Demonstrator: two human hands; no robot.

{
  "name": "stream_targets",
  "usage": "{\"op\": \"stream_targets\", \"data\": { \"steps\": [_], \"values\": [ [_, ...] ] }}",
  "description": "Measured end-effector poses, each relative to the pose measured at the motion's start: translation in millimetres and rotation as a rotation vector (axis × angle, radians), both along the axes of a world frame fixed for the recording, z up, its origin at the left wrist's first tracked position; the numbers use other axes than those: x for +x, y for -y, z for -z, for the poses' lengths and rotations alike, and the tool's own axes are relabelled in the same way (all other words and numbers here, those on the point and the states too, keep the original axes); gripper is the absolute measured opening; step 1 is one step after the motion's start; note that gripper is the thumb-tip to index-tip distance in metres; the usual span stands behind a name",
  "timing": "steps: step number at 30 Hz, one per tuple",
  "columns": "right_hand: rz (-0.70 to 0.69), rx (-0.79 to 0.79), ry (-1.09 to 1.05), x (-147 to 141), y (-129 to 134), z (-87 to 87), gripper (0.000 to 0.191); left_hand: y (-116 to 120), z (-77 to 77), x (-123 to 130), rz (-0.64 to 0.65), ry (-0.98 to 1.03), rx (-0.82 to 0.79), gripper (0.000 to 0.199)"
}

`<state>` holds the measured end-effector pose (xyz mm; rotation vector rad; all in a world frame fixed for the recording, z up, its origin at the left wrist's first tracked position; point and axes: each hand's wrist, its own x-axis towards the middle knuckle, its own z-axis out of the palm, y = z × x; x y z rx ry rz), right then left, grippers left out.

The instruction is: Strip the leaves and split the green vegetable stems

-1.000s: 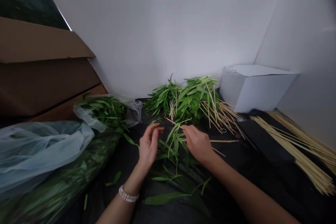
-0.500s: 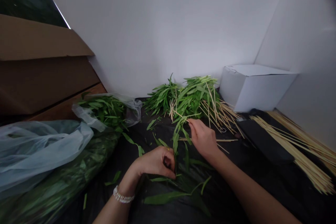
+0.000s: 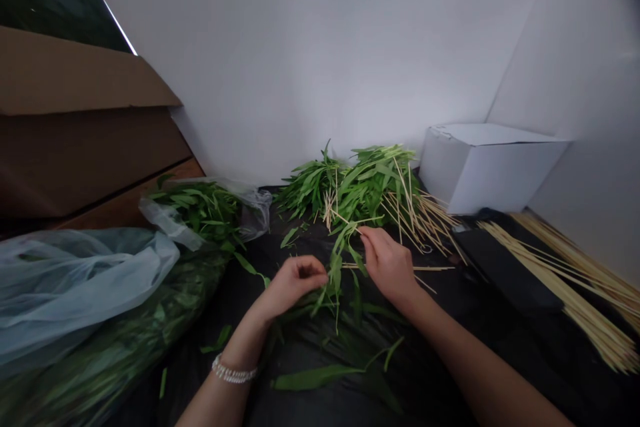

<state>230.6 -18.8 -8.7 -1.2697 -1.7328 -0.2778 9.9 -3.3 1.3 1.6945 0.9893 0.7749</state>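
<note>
My right hand point(image 3: 387, 260) pinches a thin wooden skewer point(image 3: 354, 228) near the middle of the dark surface. Long green leaves point(image 3: 341, 247) hang from the skewer, their tips trailing downward. My left hand point(image 3: 295, 283), with a beaded bracelet on its wrist, is closed in a pinch at the left edge of these leaves. Its thumb and fingertips meet on the leafy greens. Loose leaves point(image 3: 320, 377) lie on the surface below both hands. Just beyond my right hand are piled greens point(image 3: 373, 177) with several skewers point(image 3: 425, 217) sticking out.
Bagged greens point(image 3: 200, 210) and a larger clear plastic bag point(image 3: 80, 280) are at the left, below a cardboard box point(image 3: 85, 147). A white box point(image 3: 490, 163) stands at the back right. Long bundled sticks point(image 3: 570, 287) lie at the right beside a black flat object point(image 3: 507, 267).
My left hand has moved up from the lower end of the hanging leaves to their middle. The lower leaf strands now swing free. My right hand has stayed in place.
</note>
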Motion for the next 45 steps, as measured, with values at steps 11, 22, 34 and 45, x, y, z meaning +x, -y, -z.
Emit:
{"op": "stream_targets", "data": {
  "steps": [11, 22, 34, 45],
  "values": [
    [-0.126, -0.047, 0.214, -9, 5, 4.8, 0.029, -15, 4.2, -8, -0.414, 0.463, -0.200, 0.032],
    [-0.100, -0.036, 0.169, -4, 3, 3.5, 0.028, -8, 11.2, -12, -0.057, -0.406, 0.336, 0.021],
    [-0.107, -0.005, 0.173, -4, 2, 3.5, 0.027, -17, 2.6, -12, -0.427, 0.291, -0.078, 0.031],
    [-0.156, -0.091, 0.275, -10, 5, 9.3, 0.026, -17, -0.1, -11, -0.387, 0.709, -0.415, 0.034]
  ]
}}
